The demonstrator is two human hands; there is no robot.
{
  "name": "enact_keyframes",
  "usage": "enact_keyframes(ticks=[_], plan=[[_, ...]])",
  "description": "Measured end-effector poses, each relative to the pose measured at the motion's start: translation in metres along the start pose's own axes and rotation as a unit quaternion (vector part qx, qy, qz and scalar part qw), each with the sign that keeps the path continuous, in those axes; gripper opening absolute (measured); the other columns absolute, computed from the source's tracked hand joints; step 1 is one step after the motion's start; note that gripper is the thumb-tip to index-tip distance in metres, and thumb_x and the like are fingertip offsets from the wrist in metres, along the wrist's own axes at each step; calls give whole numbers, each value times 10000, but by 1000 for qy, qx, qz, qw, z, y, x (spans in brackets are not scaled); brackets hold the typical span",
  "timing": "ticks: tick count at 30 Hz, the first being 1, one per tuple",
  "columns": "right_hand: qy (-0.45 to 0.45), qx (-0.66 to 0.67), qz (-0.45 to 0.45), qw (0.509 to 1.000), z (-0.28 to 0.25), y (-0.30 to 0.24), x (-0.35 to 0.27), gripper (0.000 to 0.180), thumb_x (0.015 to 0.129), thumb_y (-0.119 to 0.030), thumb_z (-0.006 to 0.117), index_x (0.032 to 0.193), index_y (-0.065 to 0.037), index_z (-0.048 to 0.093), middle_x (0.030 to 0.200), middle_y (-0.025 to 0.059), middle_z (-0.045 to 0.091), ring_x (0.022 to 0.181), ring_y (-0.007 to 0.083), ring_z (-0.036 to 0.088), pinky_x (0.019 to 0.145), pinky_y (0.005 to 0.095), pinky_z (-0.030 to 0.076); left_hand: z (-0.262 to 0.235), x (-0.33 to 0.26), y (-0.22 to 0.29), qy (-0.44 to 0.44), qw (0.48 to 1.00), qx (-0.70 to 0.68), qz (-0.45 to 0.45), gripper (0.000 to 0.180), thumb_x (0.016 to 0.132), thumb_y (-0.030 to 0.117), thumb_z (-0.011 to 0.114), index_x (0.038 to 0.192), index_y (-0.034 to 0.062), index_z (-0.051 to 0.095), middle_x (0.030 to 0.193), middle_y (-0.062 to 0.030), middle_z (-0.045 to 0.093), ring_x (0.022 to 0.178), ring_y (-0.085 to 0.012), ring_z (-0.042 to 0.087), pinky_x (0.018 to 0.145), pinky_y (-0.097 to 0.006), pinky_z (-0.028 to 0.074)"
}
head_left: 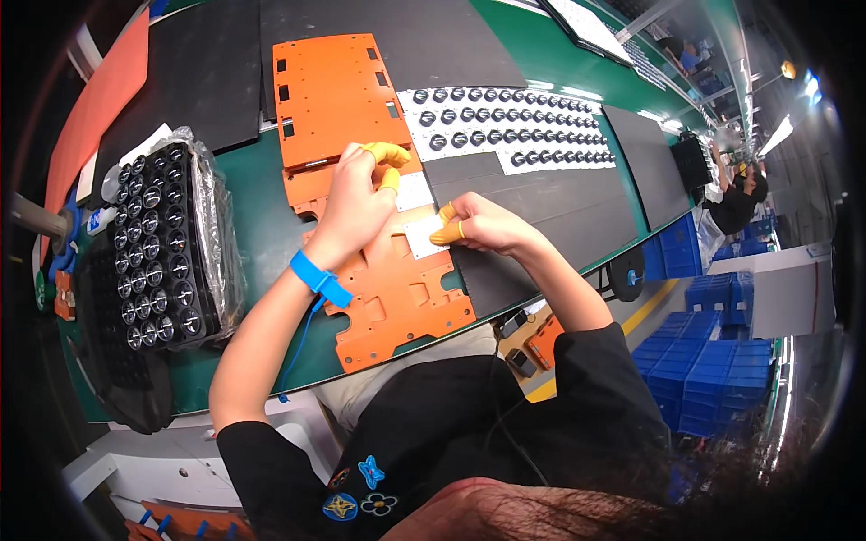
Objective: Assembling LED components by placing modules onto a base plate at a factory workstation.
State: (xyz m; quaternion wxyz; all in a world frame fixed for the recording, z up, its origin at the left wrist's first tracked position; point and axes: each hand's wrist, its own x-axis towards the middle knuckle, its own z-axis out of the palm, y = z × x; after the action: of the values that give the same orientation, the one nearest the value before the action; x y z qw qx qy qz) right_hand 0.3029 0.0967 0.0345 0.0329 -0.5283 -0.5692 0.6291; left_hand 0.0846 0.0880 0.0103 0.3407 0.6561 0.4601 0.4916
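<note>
Your left hand [356, 203] presses the orange jig plate [397, 298], your right hand [483, 225] pinches a white square pad [424, 237] onto it; another white pad [413, 191] already sits beside it.

Two flat orange perforated plates lie on the green bench: one [332, 95] toward the far edge, one [397, 288] at the near edge. Two small white square pads [414, 191] [424, 237] rest on the near plate. One plastic-wrapped black tray of round lenses [155, 245] sits at the left edge. One white sheet of dark round caps [505, 126] lies at the far edge, its rows too many to count.
</note>
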Motion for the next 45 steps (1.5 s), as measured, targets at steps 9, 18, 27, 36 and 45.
enact_keyframes(ticks=[9, 18, 27, 36, 45], plan=[[173, -247, -140, 943, -5, -37, -23, 325, 848, -276, 759, 735, -15, 603, 544, 4, 525, 554, 34, 512, 492, 211, 377, -1, -2, 1, 1, 999, -37, -28, 215, 811, -18, 555, 1000, -19, 658, 916, -115, 601, 843, -198, 571, 742, -310, 511], [44, -259, -225, 938, 26, -49, -14, 179, 741, -10, 672, 915, -23, 712, 652, 139, 613, 570, 162, 565, 581, 305, 479, 1, 0, -2, 18, 999, -37, -22, 216, 848, -43, 559, 1034, -6, 663, 966, -88, 580, 787, -147, 581, 733, -274, 496], [58, -268, -244, 930, 31, -46, -15, 194, 738, -11, 709, 932, -22, 706, 779, 159, 673, 662, 278, 639, 622, 345, 504, 0, -1, -2, 18, 1000, -13, -6, 213, 838, -52, 554, 1014, 0, 662, 959, -93, 568, 807, -164, 584, 724, -282, 497], [141, -301, -394, 857, 41, -10, -20, 177, 800, -4, 705, 975, -31, 708, 969, 83, 699, 598, 169, 609, 551, 278, 494, -2, 0, 0, 0, 1000, -5, -21, 192, 865, -36, 549, 1019, 4, 656, 973, -93, 548, 829, -164, 594, 754, -287, 509], [179, -378, -413, 809, 41, -4, -28, 206, 787, -33, 700, 991, -65, 704, 942, 46, 685, 576, 217, 628, 525, 306, 511, 1, 0, -3, 0, 1000, -10, -15, 195, 864, -37, 555, 1022, 8, 659, 961, -82, 552, 820, -156, 590, 740, -279, 502]])
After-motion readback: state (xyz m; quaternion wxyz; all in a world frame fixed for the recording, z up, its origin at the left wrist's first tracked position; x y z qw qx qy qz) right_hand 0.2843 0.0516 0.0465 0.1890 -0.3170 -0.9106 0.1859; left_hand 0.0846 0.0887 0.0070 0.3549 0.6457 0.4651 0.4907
